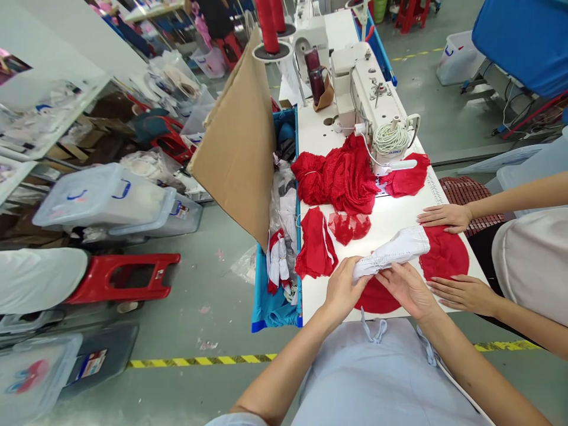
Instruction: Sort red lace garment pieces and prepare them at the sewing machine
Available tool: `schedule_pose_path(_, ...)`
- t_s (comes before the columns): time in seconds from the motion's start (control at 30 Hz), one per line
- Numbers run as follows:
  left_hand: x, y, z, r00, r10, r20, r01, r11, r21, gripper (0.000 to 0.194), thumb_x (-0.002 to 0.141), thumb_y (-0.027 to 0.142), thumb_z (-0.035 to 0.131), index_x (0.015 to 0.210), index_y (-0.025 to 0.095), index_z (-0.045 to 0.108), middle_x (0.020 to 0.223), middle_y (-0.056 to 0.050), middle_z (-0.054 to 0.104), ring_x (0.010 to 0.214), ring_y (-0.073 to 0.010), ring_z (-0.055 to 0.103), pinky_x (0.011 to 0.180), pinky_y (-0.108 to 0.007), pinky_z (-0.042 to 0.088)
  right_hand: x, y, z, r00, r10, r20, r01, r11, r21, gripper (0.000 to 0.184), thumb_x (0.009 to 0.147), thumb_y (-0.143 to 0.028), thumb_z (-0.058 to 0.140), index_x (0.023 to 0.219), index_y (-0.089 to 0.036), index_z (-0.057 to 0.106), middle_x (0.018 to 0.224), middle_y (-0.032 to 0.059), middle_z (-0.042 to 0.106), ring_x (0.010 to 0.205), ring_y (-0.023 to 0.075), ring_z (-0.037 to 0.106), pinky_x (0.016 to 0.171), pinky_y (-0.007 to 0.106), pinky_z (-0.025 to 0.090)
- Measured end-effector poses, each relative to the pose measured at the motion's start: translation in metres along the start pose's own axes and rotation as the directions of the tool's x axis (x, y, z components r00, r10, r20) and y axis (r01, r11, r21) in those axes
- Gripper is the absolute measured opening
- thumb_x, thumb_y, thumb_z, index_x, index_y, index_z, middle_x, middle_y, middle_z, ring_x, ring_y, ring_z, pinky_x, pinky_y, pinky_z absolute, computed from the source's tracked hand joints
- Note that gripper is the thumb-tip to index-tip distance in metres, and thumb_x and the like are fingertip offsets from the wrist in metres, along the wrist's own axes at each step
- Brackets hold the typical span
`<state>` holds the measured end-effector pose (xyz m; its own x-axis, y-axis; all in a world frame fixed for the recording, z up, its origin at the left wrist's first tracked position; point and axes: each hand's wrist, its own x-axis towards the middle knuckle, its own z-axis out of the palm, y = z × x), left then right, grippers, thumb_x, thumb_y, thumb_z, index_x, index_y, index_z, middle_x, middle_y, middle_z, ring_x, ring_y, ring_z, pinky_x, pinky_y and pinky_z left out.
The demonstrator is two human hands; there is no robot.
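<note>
A folded piece of stitched fabric with a white middle (393,251) and red rounded ends spans the front of the sewing table (319,302). My left hand (344,287) is closed on its left side, thumb on the white cloth. My right hand (408,290) pinches the lower edge of the white part near its middle; its fingertips are partly hidden. The right red end (446,254) lies flat on the table, and the left red end (377,296) hangs below my hands. A co-worker's two hands (448,218) rest flat on and beside the right red end.
Behind stands a sewing machine (381,89) with a heap of red lace fabric (341,174) by it. Smaller red pieces (315,242) lie left. A blue cloth bin (277,313) and a cardboard sheet (242,136) border the table's left side. The co-worker sits close at right.
</note>
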<state>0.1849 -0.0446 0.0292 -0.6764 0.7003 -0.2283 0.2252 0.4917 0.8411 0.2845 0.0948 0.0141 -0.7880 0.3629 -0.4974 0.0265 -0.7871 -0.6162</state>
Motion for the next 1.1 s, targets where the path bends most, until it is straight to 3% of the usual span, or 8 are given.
schedule_pose_path(0.23, 0.012, 0.010, 0.021, 0.987, 0.014, 0.162, 0.015, 0.984, -0.177, 0.041, 0.091, 0.031, 0.055, 0.130, 0.022, 0.050, 0.129, -0.009, 0.061, 0.118, -0.0261, 0.057, 0.103, -0.039, 0.043, 0.008, -0.011, -0.007, 0.975, -0.155, -0.157, 0.146, 0.987, -0.067, 0.041, 0.065, -0.042, 0.087, 0.100, -0.032, 0.068, 0.111, -0.0038, 0.074, 0.108, 0.0186, 0.066, 0.100, 0.034, 0.052)
schedule_pose_path(0.37, 0.016, 0.013, 0.027, 0.955, 0.008, 0.296, 0.188, 0.754, -0.629, 0.051, 0.090, 0.046, 0.058, 0.134, 0.022, 0.048, 0.134, -0.009, 0.060, 0.119, -0.0232, 0.057, 0.103, -0.035, 0.043, 0.001, -0.021, -0.004, 0.955, -0.244, -0.166, 0.215, 0.961, -0.175, 0.060, 0.061, -0.040, 0.090, 0.114, -0.032, 0.063, 0.123, 0.0004, 0.071, 0.120, 0.0222, 0.062, 0.104, 0.037, 0.049)
schedule_pose_path(0.5, 0.016, 0.010, 0.036, 0.812, 0.031, 0.583, 0.528, 0.387, -0.756, 0.065, 0.075, 0.061, 0.071, 0.123, 0.018, 0.059, 0.106, -0.010, 0.071, 0.093, -0.0247, 0.067, 0.083, -0.035, 0.051, -0.008, -0.026, 0.000, 0.992, -0.101, -0.077, 0.090, 0.986, -0.140, 0.053, 0.066, -0.047, 0.085, 0.109, -0.025, 0.066, 0.115, 0.0081, 0.075, 0.117, 0.0293, 0.065, 0.099, 0.043, 0.052)
schedule_pose_path(0.6, 0.014, 0.005, 0.044, 0.722, 0.042, 0.691, 0.630, 0.375, -0.680, 0.069, 0.072, 0.071, 0.067, 0.115, 0.017, 0.063, 0.095, -0.010, 0.071, 0.087, -0.0259, 0.067, 0.080, -0.037, 0.051, -0.013, -0.027, 0.002, 0.999, -0.021, -0.042, 0.015, 0.990, -0.143, 0.049, 0.066, -0.054, 0.082, 0.100, -0.021, 0.069, 0.103, 0.0100, 0.077, 0.107, 0.0315, 0.069, 0.092, 0.043, 0.056)
schedule_pose_path(0.67, 0.014, 0.002, 0.044, 0.770, -0.033, 0.637, 0.556, 0.524, -0.645, 0.064, 0.075, 0.074, 0.061, 0.108, 0.019, 0.064, 0.095, -0.007, 0.070, 0.093, -0.0250, 0.065, 0.086, -0.039, 0.049, -0.015, -0.029, 0.002, 0.991, -0.072, -0.110, 0.050, 0.981, -0.189, 0.049, 0.062, -0.054, 0.085, 0.098, -0.024, 0.069, 0.097, 0.0063, 0.078, 0.099, 0.0289, 0.072, 0.085, 0.038, 0.059)
schedule_pose_path(0.8, 0.021, 0.002, 0.030, 0.969, -0.072, 0.235, 0.200, 0.786, -0.584, 0.056, 0.075, 0.071, 0.063, 0.100, 0.021, 0.062, 0.098, -0.003, 0.065, 0.099, -0.0204, 0.059, 0.096, -0.036, 0.043, -0.019, -0.033, 0.001, 0.988, -0.056, -0.143, 0.006, 0.943, -0.333, 0.048, 0.068, -0.056, 0.081, 0.103, -0.026, 0.065, 0.084, 0.0017, 0.077, 0.074, 0.0217, 0.073, 0.063, 0.029, 0.059)
schedule_pose_path(0.97, 0.022, 0.010, 0.018, 0.881, 0.112, 0.459, 0.326, 0.558, -0.763, 0.059, 0.070, 0.067, 0.072, 0.096, 0.016, 0.059, 0.063, 0.004, 0.055, 0.056, -0.0107, 0.053, 0.060, -0.025, 0.042, -0.022, -0.025, 0.005, 0.993, 0.118, -0.006, -0.111, 0.913, -0.393, 0.058, 0.076, -0.065, 0.070, 0.115, -0.023, 0.058, 0.079, 0.0048, 0.076, 0.060, 0.0198, 0.071, 0.053, 0.029, 0.056)
schedule_pose_path(1.1, 0.017, 0.017, 0.023, 0.945, -0.089, 0.315, 0.325, 0.355, -0.877, 0.059, 0.059, 0.053, 0.087, 0.097, 0.016, 0.061, 0.074, 0.002, 0.064, 0.059, -0.0088, 0.054, 0.055, -0.021, 0.040, -0.024, -0.018, 0.010, 0.988, 0.143, 0.054, -0.102, 0.881, -0.461, 0.061, 0.073, -0.056, 0.076, 0.122, -0.026, 0.055, 0.111, 0.0085, 0.074, 0.097, 0.0261, 0.073, 0.083, 0.039, 0.059)
